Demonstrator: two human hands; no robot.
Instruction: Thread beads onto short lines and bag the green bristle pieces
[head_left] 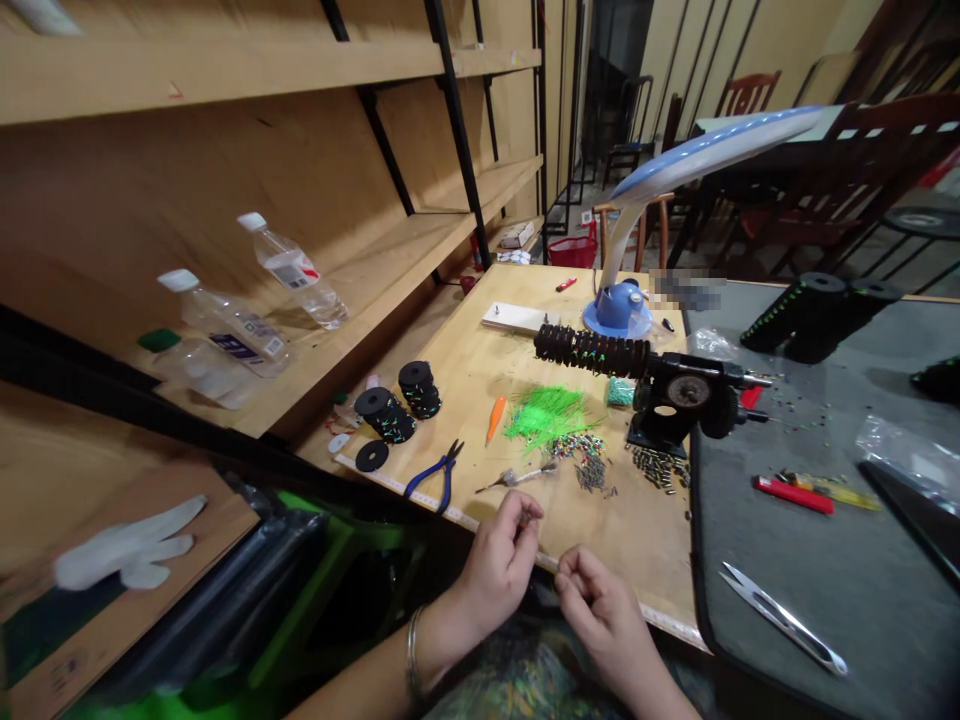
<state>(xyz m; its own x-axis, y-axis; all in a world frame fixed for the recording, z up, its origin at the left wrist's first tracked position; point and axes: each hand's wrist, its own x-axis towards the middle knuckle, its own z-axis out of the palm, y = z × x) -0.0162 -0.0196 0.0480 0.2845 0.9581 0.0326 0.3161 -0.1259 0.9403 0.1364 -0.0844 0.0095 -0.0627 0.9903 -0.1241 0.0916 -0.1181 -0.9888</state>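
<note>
Two hands at work at the near edge of a plywood worktop (645,540). The left hand (495,565), a metal bangle (412,650) at its wrist, is closed to a tight pinch, with the thumb pressed against the fingertips (529,510). The right hand (604,615) is half curled, its fingers drawn in toward the thumb, near the left hand but not touching it. Whether either hand holds a fine thread or wire cannot be told from this view; nothing larger shows between them. Both hands sit just beside a ruler strip (442,512) lying along the edge of the worktop. Nearest to them, on the worktop, lies a slim metal-tipped tool (517,478), probably light and stiff. It is best taken by its narrow shaft, though the smooth metal may slip between the fingers. Just beyond it are a tuft of bright green fibres (544,415) and a scatter of small loose beads (577,447), both apparently light; the beads would spill easily and are better pinched singly than gripped in a handful. To the left lie blue-handled pliers (439,475); to the right, a black clamp (675,410) holds a beaded black coil (592,350).
</note>
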